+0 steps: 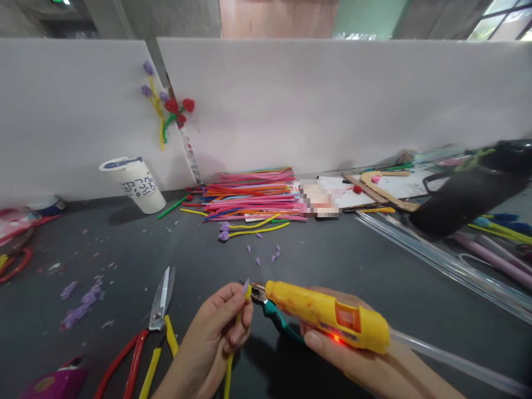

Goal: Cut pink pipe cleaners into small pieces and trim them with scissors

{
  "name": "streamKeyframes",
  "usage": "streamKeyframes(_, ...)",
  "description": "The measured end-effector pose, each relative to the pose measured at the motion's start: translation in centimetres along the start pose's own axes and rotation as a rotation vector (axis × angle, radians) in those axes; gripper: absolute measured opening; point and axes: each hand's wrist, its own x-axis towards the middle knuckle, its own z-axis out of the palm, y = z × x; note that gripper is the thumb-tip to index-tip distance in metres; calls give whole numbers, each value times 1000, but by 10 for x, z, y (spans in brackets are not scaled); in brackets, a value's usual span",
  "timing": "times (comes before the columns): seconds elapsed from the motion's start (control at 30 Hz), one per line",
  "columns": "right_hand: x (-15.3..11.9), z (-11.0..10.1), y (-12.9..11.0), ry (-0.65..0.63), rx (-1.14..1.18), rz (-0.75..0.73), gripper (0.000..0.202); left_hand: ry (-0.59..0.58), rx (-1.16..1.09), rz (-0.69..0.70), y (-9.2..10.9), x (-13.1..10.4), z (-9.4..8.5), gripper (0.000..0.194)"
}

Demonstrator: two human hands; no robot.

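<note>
On a big dark table, a pile of bright sticks lies at the back, near a white board. Big scissors lie to the left of the hands. The right hand is wrapped around a fat yellow glue gun (a red light glows on its side). Pliers show under the gun. The left hand pinches a thin yellow stem, with a tiny purple piece at its top. Maybe the gun's tip touches it, but that's hard to see.
</note>
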Motion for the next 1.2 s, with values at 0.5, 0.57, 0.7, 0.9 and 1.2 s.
streamKeyframes(0.5,-5,6,0,8,-12,79,13,19,-26,0,0,-1,0,19)
streamKeyframes(0.57,-6,6,-2,8,-52,84,14,22,-21,2,1,-1,-1,19)
streamKeyframes(0.7,-6,6,-6,10,-152,99,17,22,-10,2,1,-1,0,19)
streamKeyframes(0.9,-3,5,-10,-6,-188,85,14,25,-7,-16,2,0,1,21)
streamKeyframes(1.2,-9,6,4,73,-178,171,23,15,-30,-13,1,-2,0,21)
